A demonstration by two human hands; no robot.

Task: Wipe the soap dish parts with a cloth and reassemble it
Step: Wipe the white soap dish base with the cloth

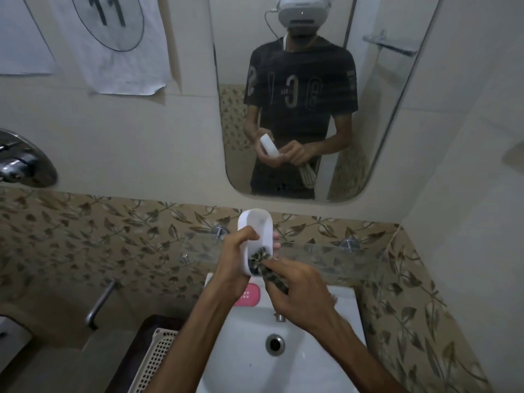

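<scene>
Two hands over sink point(312, 364): left hand point(235, 262) gripped white soap dish base point(256, 231) upright, right hand point(297, 290) pinched patterned cloth point(262, 262) pressed inside it, pink insert point(249, 295) on sink ledge.

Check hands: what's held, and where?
Left hand grips white soap dish base by its lower side wall; right hand pinches patterned cloth near its tip, inside it.

One white dish tray point(258, 228), one pink insert point(249, 295), one cloth point(262, 260), two hands point(236, 265) point(300, 293)

dish base point(262, 228): smooth white plastic | cloth point(262, 260): patterned, seemingly woven fabric
</scene>
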